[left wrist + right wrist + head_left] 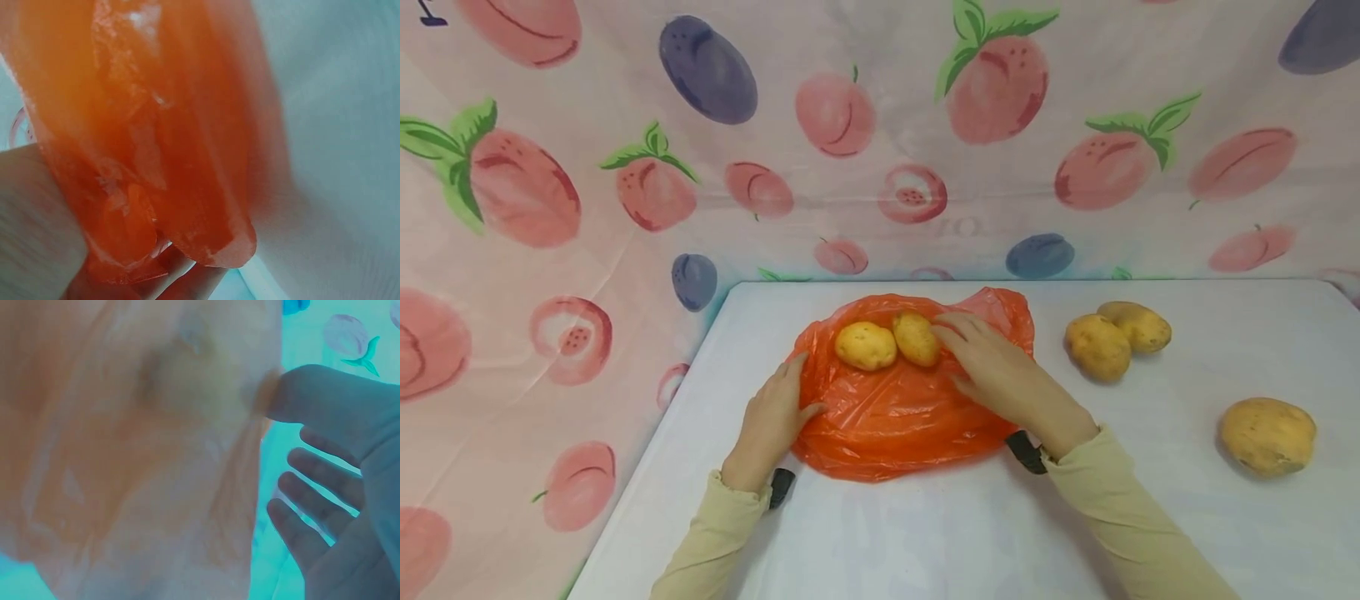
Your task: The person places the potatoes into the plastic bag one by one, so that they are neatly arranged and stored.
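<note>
An orange plastic bag (887,417) lies spread on the table, with two potatoes on its orange film: the left potato (866,346) and the right potato (917,339) sit side by side. My left hand (772,421) holds the bag's left edge between thumb and fingers; in the left wrist view the orange film (156,125) hides part of the fingers. Beside the right potato, my right hand (992,367) reaches over the bag with fingers extended. The right wrist view shows that hand's fingers (319,519) spread apart and the thumb at the bag's edge.
On the white table (925,542), two more potatoes touch each other right of the bag, one in front (1099,347) and one behind (1138,326). A larger potato (1267,437) lies nearer the right side. A fruit-print cloth (865,192) hangs behind and at left.
</note>
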`<state>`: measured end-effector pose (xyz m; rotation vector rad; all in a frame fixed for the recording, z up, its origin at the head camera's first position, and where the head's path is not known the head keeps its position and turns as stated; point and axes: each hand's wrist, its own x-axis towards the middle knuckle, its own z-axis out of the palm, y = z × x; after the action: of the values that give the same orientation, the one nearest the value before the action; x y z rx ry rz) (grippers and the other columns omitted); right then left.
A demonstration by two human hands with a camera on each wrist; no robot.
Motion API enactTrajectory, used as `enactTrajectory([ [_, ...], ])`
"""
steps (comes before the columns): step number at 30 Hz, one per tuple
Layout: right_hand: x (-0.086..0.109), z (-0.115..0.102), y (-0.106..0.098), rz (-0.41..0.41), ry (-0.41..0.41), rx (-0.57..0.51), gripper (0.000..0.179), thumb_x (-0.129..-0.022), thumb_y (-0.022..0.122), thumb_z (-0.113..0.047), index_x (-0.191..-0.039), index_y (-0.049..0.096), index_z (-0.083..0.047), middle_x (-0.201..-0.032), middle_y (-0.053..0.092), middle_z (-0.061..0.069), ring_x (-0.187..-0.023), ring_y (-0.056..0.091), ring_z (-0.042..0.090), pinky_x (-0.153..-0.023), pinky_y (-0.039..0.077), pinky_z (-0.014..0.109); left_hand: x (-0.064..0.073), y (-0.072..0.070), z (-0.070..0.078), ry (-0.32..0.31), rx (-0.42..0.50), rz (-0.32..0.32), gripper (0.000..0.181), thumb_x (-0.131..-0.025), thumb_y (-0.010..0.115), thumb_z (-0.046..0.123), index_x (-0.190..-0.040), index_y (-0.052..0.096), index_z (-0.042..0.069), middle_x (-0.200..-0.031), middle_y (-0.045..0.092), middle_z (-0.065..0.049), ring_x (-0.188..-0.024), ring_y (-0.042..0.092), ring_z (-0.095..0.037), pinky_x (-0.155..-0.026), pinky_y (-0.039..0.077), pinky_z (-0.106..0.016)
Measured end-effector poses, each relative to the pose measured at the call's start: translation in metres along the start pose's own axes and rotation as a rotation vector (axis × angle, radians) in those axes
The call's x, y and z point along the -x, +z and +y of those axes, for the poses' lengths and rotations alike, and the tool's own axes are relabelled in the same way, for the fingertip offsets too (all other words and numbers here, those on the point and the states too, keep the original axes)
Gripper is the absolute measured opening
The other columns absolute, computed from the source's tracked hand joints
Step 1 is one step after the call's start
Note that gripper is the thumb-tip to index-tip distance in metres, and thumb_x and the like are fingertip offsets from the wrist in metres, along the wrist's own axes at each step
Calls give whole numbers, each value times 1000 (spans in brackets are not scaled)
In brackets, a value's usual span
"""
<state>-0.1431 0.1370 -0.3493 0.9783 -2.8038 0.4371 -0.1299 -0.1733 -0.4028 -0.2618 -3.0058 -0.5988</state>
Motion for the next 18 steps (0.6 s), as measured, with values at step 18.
enactTrajectory([
  [18,25,13,-14,-43,93,12,77,-81,82,-8,-146,42,-3,-151,40,15,-142,36,34,-108,43,52,0,-1,0,18,-19,17,80,-80,84,19,-144,40,-3,-135,55,-25,-116,59,-41,-95,52,-56],
])
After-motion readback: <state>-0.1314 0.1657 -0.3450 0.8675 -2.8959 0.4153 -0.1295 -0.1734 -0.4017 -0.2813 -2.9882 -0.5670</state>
